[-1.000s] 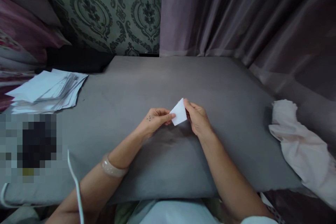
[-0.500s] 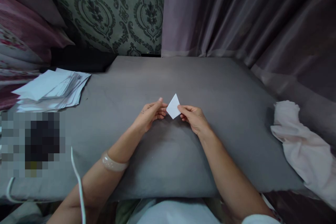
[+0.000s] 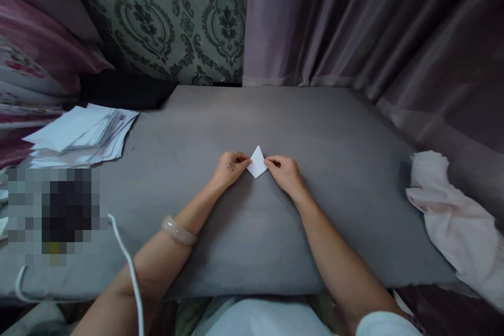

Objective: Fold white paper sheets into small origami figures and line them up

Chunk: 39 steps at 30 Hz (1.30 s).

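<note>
A small piece of folded white paper [image 3: 257,163], kite-shaped with its long point away from me, is between my two hands at the middle of the grey-covered table [image 3: 252,252]. My left hand [image 3: 233,167] pinches its left corner between thumb and fingers. On the opposite corner, my right hand [image 3: 285,170] is closed in the same kind of pinch. The fingertips partly cover both side corners. Whether the paper touches the cloth or is just above it, I cannot tell.
A loose stack of white paper sheets [image 3: 84,134] lies at the back left, near a black cloth [image 3: 126,89]. A white cable [image 3: 132,268] crosses by my left forearm. Pale bunched fabric [image 3: 449,210] lies at the right edge. Purple curtains [image 3: 315,21] hang behind.
My left hand has gone from loosely open fingers beside the paper to a pinch on its left corner. The paper has shifted slightly left and towards me, and my right hand has turned knuckles up.
</note>
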{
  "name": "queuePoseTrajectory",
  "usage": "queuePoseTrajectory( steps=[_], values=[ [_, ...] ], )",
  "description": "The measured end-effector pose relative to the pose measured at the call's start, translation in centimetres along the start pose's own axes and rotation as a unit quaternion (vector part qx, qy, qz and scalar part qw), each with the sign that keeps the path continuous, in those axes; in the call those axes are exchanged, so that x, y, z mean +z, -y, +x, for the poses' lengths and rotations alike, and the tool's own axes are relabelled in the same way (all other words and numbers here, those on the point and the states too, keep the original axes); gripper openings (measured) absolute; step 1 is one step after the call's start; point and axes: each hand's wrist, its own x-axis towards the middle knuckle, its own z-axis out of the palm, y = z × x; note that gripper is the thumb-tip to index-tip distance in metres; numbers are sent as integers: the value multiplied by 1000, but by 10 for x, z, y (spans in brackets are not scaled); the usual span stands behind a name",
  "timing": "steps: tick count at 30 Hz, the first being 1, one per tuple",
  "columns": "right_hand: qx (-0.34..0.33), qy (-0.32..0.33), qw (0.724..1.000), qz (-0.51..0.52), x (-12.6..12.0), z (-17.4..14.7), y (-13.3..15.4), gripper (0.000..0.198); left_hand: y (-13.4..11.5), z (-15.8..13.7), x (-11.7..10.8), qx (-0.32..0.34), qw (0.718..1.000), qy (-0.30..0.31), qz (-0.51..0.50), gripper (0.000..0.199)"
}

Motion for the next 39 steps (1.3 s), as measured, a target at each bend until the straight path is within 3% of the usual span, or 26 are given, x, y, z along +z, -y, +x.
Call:
queuePoseTrajectory(
  steps=[5,10,17,22,28,35,39],
  values=[
    [-16,30,999,-19,-4,-1,-1,21,1,2,-1,30,998,6,51,16],
    [-2,46,999,14,-3,-1,-7,26,8,4,-2,46,998,33,33,18],
    [-19,63,997,41,0,-1,-15,24,6,1,-13,80,990,116,17,29],
    [-44,65,997,-12,-2,-4,-10,11,5,1,-15,103,987,125,15,24],
    [-68,68,992,-85,-4,-6,-4,6,5,1,-23,63,986,149,-40,30],
    [-102,91,984,-118,-7,-12,0,14,8,1,-16,153,979,116,67,15],
    [-61,116,989,-75,-15,-11,2,27,8,1,-13,172,971,106,127,14]
  ],
)
